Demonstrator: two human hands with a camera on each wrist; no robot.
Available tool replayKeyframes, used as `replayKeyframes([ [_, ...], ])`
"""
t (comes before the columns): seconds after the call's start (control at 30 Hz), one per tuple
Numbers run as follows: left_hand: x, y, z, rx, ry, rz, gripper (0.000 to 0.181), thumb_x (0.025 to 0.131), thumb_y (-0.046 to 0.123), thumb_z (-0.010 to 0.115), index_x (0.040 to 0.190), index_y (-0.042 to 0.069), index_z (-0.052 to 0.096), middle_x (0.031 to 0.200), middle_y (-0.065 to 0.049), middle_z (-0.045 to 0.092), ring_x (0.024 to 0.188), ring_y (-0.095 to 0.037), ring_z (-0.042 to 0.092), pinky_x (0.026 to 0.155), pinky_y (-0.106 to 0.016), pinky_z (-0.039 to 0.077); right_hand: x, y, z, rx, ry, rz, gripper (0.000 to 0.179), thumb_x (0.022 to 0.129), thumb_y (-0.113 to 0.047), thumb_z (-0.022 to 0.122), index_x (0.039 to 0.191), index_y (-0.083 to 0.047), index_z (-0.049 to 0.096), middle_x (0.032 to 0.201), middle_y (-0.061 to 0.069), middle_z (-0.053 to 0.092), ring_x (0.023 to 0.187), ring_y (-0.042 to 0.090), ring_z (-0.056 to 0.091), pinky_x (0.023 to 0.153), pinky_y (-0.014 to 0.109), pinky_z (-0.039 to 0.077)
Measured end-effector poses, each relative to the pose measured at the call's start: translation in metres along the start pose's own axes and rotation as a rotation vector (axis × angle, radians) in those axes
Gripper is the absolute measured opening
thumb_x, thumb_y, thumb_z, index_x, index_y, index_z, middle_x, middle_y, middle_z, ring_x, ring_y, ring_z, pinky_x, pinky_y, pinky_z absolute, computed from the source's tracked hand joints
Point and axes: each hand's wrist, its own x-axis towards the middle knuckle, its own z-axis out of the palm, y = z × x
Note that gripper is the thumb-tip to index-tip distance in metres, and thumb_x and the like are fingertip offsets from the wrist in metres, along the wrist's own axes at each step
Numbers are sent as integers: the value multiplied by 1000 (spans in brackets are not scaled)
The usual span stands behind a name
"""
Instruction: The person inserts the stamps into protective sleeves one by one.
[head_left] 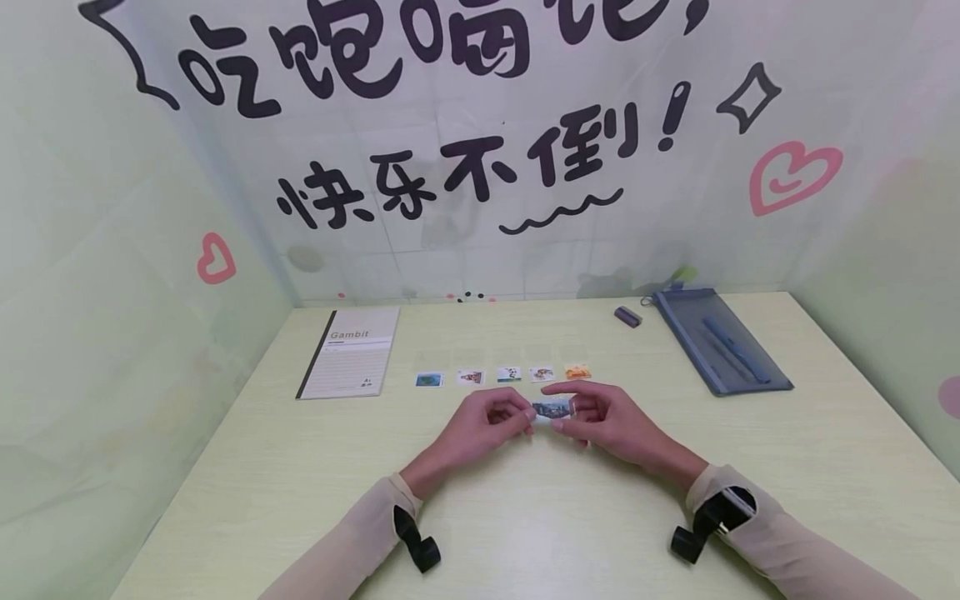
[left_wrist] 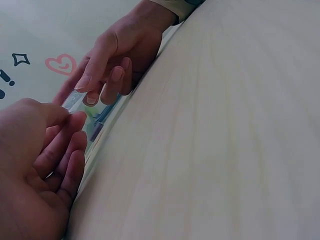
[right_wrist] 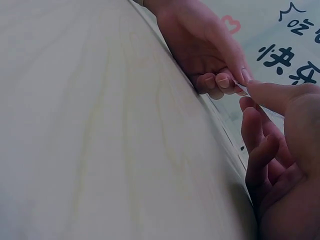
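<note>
Holding small, bluish picture card (head_left: 552, 409)

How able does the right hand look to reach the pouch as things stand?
Probably yes: bare table lies between the right hand and the pouch, though that hand is busy at the held card.

It looks like a little booth (head_left: 885, 233) with a table (head_left: 525, 533). Pale walls (head_left: 112, 333) stand on three sides, and the back one has big black words (head_left: 481, 185) and a pink heart (head_left: 783, 183). A notebook (head_left: 351, 354) lies near the table's far left corner, a blue pouch (head_left: 693, 342) near the far right one.
</note>
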Motion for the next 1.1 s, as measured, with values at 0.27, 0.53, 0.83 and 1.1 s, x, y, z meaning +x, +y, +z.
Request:
replayKeyframes([
  [0.27, 0, 2, -1, -16, -21, -11, 13, 109, 33, 68, 112, 25, 78, 96, 8, 81, 85, -13, 71, 79, -23, 56, -1, 1, 0, -3, 12, -37, 47, 98, -24, 83, 143, -17, 69, 77, 7, 60, 58, 20, 57, 55, 26, 45],
  [0.53, 1, 1, -2, -27, -38, -6, 14, 110, 32, 67, 115, 24, 77, 98, 7, 81, 87, -13, 71, 81, -24, 56, -2, 0, -2, -12, 20, -62, 45, 99, -22, 82, 141, -18, 70, 78, 9, 58, 59, 19, 55, 56, 27, 46],
  [0.83, 1, -1, -1, -20, -48, 14, 14, 110, 31, 67, 115, 23, 77, 97, 6, 81, 85, -11, 70, 79, -22, 54, -2, -1, -2, 8, 11, -60, 42, 99, -21, 82, 140, -20, 70, 78, 8, 57, 60, 18, 55, 57, 25, 48],
  [1.1, 1, 0, -1, -29, -51, 27, 17, 110, 31, 66, 115, 20, 77, 99, 2, 81, 84, -12, 70, 78, -22, 54, -1, -1, -1, 4, 13, -65, 43, 99, -21, 82, 140, -17, 70, 73, 6, 53, 57, 15, 51, 55, 25, 43],
])
